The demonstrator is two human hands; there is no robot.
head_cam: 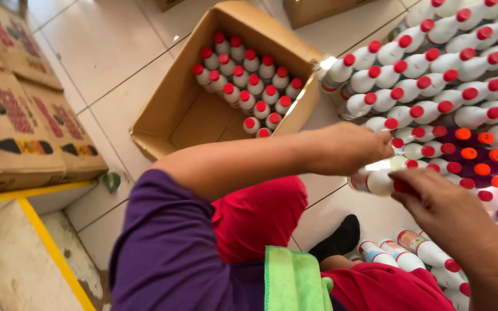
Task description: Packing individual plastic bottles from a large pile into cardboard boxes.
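My left hand [355, 147] reaches across my body and grips the upper side of a white bottle [376, 179] with a red cap, held roughly level. My right hand [433, 198] closes its fingers around that bottle's red cap end. Just beyond both hands lies a large pile of white red-capped bottles [433, 80] on the tiled floor. An open cardboard box [174, 118] at the centre top holds several upright red-capped bottles [246, 86] packed in its far right corner; the rest of the box shows bare bottom.
Closed printed cardboard boxes [24, 132] are stacked at the left beside a yellow-edged step [41, 242]. More bottles [410, 256] lie by my knee at the bottom right. A green cloth [292, 282] rests on my red-trousered lap. More boxes stand at the top.
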